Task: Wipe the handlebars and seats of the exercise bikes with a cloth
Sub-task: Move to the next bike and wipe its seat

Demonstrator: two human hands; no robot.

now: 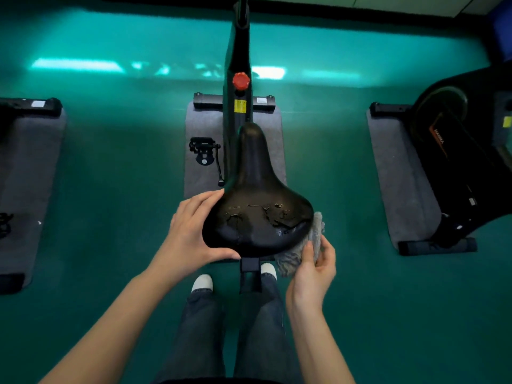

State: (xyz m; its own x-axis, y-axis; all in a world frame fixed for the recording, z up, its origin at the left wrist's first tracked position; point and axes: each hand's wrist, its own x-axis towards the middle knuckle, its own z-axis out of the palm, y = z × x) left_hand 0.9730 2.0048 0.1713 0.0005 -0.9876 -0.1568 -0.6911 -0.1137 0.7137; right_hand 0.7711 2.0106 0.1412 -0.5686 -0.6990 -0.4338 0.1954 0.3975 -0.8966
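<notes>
**Cloth working the right rear edge of the centre bike's saddle**

The person is standing behind the middle exercise bike [238,51], looking down on its black saddle [257,173], which is filling the centre of the frame with its nose pointing toward the top. The saddle's wide rear part is showing cracked, peeling covering.

The left hand [191,231] is bracing the saddle's left rear lobe. Its grip is spanning the edge, with the fingers lying along the upper left side and the thumb running along the back rim.

The right hand [313,273] is sitting just below and right of the saddle. Its grip is closing around a shaggy grey cloth [289,263], with the thumb lying over the fabric. The cloth is pressing against the saddle's right rear edge, and a tuft is sticking up beside that edge.

A red knob [241,80] and a yellow label [240,106] are showing on the frame above the saddle's nose. A black pedal [203,151] is hanging to the left of the frame over a grey mat [199,126].

A second bike [465,151] is standing on its own mat [401,167] at the right edge of the frame. Another mat [27,167] is lying at the left edge. The green floor [110,162] is reflecting light across the upper part of the frame.

At the bottom centre, dark jeans [202,328] and a white shoe toe [202,282] are showing.
</notes>
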